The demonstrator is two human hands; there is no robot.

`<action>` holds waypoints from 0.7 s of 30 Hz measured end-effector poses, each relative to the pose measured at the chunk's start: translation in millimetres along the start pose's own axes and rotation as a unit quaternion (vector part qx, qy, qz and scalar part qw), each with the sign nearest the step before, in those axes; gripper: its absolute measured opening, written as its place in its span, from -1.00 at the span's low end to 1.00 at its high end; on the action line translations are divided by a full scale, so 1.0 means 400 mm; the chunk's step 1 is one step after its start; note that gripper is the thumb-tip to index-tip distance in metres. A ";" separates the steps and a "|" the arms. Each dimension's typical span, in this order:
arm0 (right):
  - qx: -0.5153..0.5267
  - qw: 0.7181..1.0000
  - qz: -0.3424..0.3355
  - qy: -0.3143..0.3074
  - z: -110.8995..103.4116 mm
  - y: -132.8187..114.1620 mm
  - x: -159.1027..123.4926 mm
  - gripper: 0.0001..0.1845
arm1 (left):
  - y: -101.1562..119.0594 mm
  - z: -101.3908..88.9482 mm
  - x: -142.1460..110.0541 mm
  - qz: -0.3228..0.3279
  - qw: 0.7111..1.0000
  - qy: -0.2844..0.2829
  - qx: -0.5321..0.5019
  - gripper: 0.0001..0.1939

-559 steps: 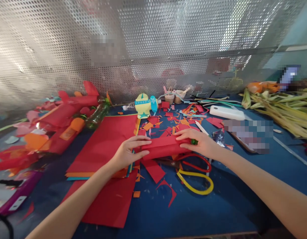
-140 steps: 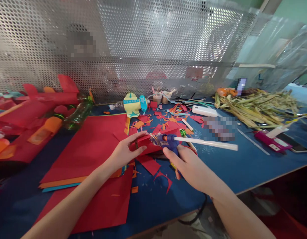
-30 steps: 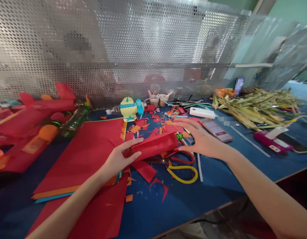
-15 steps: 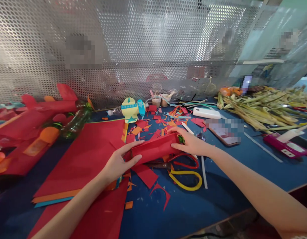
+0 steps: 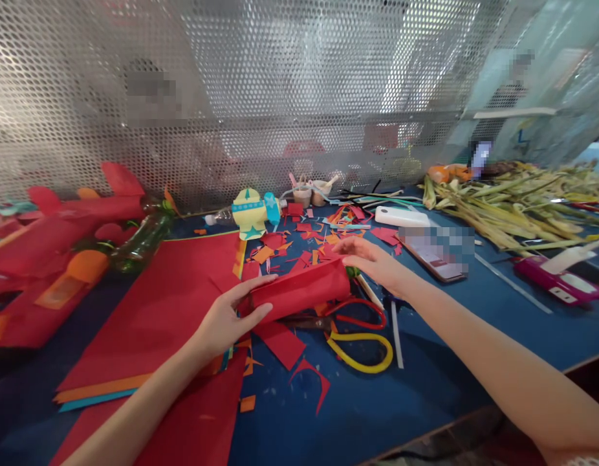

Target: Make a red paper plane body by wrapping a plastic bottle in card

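Note:
Red paper (image 5: 304, 288) is wrapped around a bottle lying on its side, and a bit of green (image 5: 352, 272) shows at its right end. My left hand (image 5: 224, 320) holds the left end, thumb in front and fingers behind. At the right end, my right hand (image 5: 374, 264) pinches the paper's upper edge between thumb and fingers. That edge stands slightly away from the roll. Scissors (image 5: 323, 325) with one red and one yellow handle lie just in front of it. A flat red paper strip (image 5: 283, 346) is beneath the roll.
Stacked coloured sheets (image 5: 163, 304) lie left, beyond them red paper-covered bottles (image 5: 71, 220). A yellow-and-blue decorated bottle (image 5: 250, 212), paper scraps (image 5: 306, 236) and small cups (image 5: 320, 193) are behind. Rightward are a phone (image 5: 433, 252), a magenta device (image 5: 561, 278) and dried husks (image 5: 517, 200).
My right hand has shifted from around the roll's right end to the paper's upper edge, which has lifted a little. My left hand keeps its hold.

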State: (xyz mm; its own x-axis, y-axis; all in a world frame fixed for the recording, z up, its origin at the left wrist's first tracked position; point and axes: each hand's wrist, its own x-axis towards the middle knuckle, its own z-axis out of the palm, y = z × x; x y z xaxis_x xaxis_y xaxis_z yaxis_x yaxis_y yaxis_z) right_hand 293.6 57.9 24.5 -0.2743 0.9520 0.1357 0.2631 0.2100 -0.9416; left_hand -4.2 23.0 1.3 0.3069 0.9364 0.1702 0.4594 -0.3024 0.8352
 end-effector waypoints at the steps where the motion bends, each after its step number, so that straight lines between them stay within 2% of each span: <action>1: 0.003 1.000 0.007 0.003 0.000 0.001 0.004 -0.77 | 0.001 0.000 0.000 0.000 1.000 0.001 0.001 -0.44; 14: 0.029 0.995 0.089 0.029 0.035 -0.023 0.027 -0.89 | 0.005 0.002 -0.001 0.017 1.000 0.007 0.025 -0.48; 21: 0.051 0.990 0.130 0.030 0.048 -0.024 0.035 -0.93 | 0.011 0.001 0.002 0.050 0.998 0.014 0.043 -0.56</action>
State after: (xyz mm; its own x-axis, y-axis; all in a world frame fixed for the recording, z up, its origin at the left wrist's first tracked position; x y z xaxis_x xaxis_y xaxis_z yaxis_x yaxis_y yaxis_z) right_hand 269.5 64.9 29.6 -0.1536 0.9830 -0.1002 0.2219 -0.0645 -0.9729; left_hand -1.4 22.5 4.8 0.3316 0.9051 0.2661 0.4978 -0.4075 0.7656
